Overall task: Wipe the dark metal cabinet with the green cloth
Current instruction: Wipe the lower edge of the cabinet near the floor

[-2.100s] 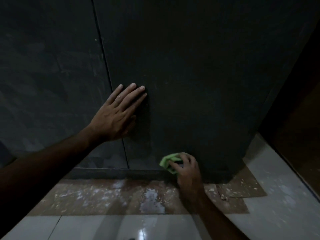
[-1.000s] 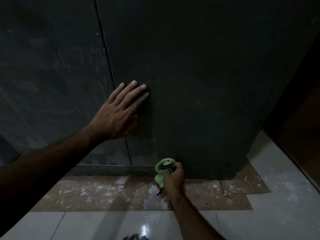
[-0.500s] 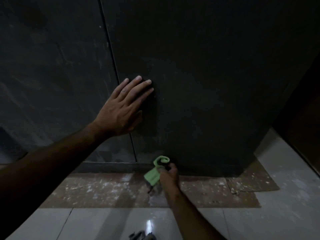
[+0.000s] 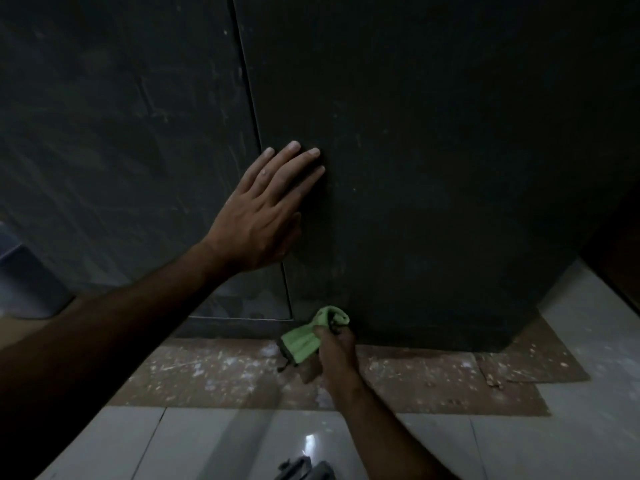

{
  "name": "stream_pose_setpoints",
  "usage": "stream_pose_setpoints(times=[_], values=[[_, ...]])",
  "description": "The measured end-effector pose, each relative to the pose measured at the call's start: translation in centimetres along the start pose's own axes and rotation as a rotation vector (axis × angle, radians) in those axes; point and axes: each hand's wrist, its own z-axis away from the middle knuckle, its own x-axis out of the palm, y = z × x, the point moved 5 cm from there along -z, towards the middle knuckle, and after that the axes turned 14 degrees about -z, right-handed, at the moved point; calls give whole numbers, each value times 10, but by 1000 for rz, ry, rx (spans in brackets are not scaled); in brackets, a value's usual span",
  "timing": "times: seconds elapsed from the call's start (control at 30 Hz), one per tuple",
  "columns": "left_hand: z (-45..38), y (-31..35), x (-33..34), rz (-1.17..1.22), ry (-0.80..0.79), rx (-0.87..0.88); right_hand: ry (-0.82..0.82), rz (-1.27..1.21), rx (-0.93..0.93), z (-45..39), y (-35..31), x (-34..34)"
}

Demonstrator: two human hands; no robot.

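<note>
The dark metal cabinet (image 4: pixel 433 150) fills the upper part of the head view, with a vertical seam between two door panels. My left hand (image 4: pixel 263 213) lies flat against it across that seam, fingers straight. Low down at the cabinet's bottom edge, my right hand (image 4: pixel 334 348) grips the green cloth (image 4: pixel 304 341). The cloth is bunched, its top fold touching the base of the right panel and its loose end hanging to the left over the floor.
A brown, paint-speckled board (image 4: pixel 415 379) lies on the floor under the cabinet. Glossy white tiles (image 4: pixel 519 445) cover the floor in front. A bluish-grey object (image 4: pixel 24 282) stands at the far left. Something small and grey (image 4: pixel 304 471) shows at the bottom edge.
My right hand has slid the cloth leftward along the cabinet's bottom edge and regripped it, so a loose end now hangs left. My left hand stays pressed on the doors.
</note>
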Motion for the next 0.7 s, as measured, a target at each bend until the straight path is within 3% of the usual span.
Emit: stream_pose_setpoints(times=[0.07,0.17,0.33,0.4,0.57,0.7], values=[[5,-3,2,-23,24,-14,91,10,18,-9,0,-25],[7,-5,3,-27,33,-15,140,-181,22,-7,-13,-21],[1,-8,0,-17,62,-43,6,-272,-170,10,-70,35],[-1,-6,-3,-3,67,-65,39,-251,-196,14,-74,29],[-2,-7,-8,-42,14,-39,135,-234,-6,23,-47,-1],[-1,-9,-11,-13,13,-40,39,-247,-249,37,-97,36]])
